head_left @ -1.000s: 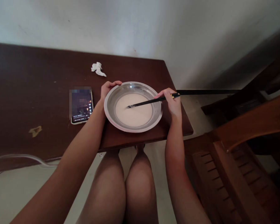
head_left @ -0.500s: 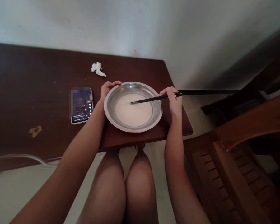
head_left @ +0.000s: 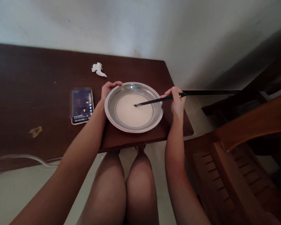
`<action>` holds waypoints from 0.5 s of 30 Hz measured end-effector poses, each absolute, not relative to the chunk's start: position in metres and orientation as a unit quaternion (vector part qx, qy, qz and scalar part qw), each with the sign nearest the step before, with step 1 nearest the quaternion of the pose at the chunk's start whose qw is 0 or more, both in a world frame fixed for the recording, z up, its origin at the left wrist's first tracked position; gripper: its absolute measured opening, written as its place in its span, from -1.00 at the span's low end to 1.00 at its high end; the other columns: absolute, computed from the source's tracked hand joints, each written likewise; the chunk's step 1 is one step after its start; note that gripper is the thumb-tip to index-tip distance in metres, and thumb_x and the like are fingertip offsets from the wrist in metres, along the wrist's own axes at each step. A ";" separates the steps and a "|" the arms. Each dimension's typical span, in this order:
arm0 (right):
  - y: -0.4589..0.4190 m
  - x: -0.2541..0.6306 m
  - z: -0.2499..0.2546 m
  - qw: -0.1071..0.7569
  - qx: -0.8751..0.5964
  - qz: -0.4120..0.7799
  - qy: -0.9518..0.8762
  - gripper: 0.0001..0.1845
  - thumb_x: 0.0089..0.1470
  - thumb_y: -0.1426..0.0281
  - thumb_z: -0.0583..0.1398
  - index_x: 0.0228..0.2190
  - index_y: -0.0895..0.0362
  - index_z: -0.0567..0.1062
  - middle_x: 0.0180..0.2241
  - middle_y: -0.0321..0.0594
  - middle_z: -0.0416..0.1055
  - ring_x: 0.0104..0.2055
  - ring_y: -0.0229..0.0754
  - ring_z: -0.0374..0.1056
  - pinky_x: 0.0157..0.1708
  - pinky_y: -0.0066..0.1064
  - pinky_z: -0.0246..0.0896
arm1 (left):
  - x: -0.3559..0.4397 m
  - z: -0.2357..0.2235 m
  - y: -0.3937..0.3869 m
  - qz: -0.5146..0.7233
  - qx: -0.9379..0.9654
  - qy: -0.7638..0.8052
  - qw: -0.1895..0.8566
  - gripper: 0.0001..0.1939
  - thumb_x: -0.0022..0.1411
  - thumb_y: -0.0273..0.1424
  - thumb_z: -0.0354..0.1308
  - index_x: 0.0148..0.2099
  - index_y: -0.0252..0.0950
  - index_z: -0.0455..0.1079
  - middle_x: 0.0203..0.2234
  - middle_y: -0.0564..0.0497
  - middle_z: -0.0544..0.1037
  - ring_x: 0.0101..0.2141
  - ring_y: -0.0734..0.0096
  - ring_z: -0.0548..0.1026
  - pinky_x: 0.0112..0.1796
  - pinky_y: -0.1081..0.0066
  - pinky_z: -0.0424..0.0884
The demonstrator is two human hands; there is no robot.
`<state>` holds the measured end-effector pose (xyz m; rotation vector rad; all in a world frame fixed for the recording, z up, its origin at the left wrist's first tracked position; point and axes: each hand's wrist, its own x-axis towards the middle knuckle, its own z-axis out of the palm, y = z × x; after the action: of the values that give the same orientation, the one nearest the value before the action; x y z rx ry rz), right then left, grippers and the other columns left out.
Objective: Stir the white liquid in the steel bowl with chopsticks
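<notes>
A wide metal bowl (head_left: 112, 117) sits on the dark wooden table (head_left: 49, 65) near its front edge. Inside it lies a pale, creamy liquid (head_left: 133, 115) with a smooth surface. My left hand (head_left: 107, 90) grips the bowl's left side, its fingers over the far rim; part of the hand is hidden behind the bowl. My right hand (head_left: 177, 98) is closed around black chopsticks (head_left: 154, 100) at the bowl's right. Their tips reach into the liquid near the middle, with some pale residue on them.
A phone (head_left: 83, 106) with a lit screen lies left of the bowl. Behind it is a crumpled white tissue (head_left: 98, 69). A white cable (head_left: 35, 158) runs along the table's front left. A wooden chair (head_left: 224, 156) stands to the right, and a wall (head_left: 131, 28) rises behind.
My right hand and the chopsticks have shifted slightly to the right, the tips moving a little right and nearer me. My left hand and the bowl stay in place.
</notes>
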<state>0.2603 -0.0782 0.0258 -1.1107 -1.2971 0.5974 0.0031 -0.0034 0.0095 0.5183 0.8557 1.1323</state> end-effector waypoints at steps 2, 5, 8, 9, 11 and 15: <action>-0.078 0.261 0.025 0.610 -0.479 0.276 -0.568 -0.57 0.12 0.06 0.02 -0.59 0.07 0.39 -0.64 -0.41 0.33 -0.57 -0.33 0.39 -0.43 -0.41 0.31 | 0.003 0.010 -0.004 0.514 0.232 0.388 0.729 -0.72 0.13 -0.40 -0.11 -0.33 -0.27 0.45 -0.64 -0.01 0.52 -0.51 0.30 0.50 -0.46 0.36 0.44; -0.081 0.257 0.028 0.569 -0.469 0.299 -0.605 -0.59 0.10 0.08 0.06 -0.59 0.07 0.43 -0.64 -0.39 0.36 -0.51 -0.32 0.41 -0.38 -0.40 0.33 | 0.004 0.011 -0.004 0.513 0.226 0.384 0.734 -0.71 0.15 -0.41 -0.12 -0.33 -0.27 0.46 -0.64 -0.02 0.52 -0.51 0.29 0.51 -0.46 0.36 0.45; -0.081 0.255 0.030 0.578 -0.466 0.282 -0.608 -0.62 0.10 0.10 0.07 -0.57 0.07 0.45 -0.62 -0.39 0.39 -0.47 -0.32 0.43 -0.30 -0.39 0.34 | 0.004 0.012 -0.003 0.513 0.219 0.388 0.734 -0.69 0.18 -0.41 -0.13 -0.35 -0.27 0.45 -0.66 -0.01 0.51 -0.52 0.30 0.51 -0.48 0.39 0.45; -0.080 0.256 0.029 0.594 -0.469 0.273 -0.594 -0.62 0.11 0.11 0.06 -0.56 0.07 0.45 -0.63 -0.39 0.39 -0.48 -0.32 0.42 -0.31 -0.39 0.34 | 0.004 0.012 -0.003 0.514 0.218 0.391 0.732 -0.69 0.19 -0.41 -0.14 -0.36 -0.26 0.45 -0.66 -0.01 0.51 -0.52 0.30 0.52 -0.48 0.40 0.45; -0.078 0.259 0.027 0.625 -0.472 0.268 -0.561 -0.61 0.12 0.11 0.04 -0.57 0.07 0.42 -0.64 -0.41 0.37 -0.54 -0.33 0.41 -0.37 -0.40 0.33 | 0.003 0.012 -0.003 0.513 0.217 0.393 0.731 -0.68 0.20 -0.41 -0.14 -0.38 -0.25 0.45 -0.65 0.00 0.52 -0.50 0.31 0.53 -0.45 0.41 0.46; -0.079 0.259 0.025 0.617 -0.453 0.307 -0.566 -0.61 0.12 0.13 0.07 -0.60 0.08 0.42 -0.67 -0.42 0.34 -0.59 -0.33 0.40 -0.48 -0.43 0.29 | 0.003 0.011 -0.004 0.514 0.224 0.368 0.742 -0.68 0.19 -0.42 -0.14 -0.45 -0.27 0.43 -0.63 -0.02 0.52 -0.55 0.37 0.50 -0.45 0.44 0.45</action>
<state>0.2594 -0.0787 0.0250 -1.0428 -1.3036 0.7067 0.0031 -0.0037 0.0111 0.4919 0.8057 1.1272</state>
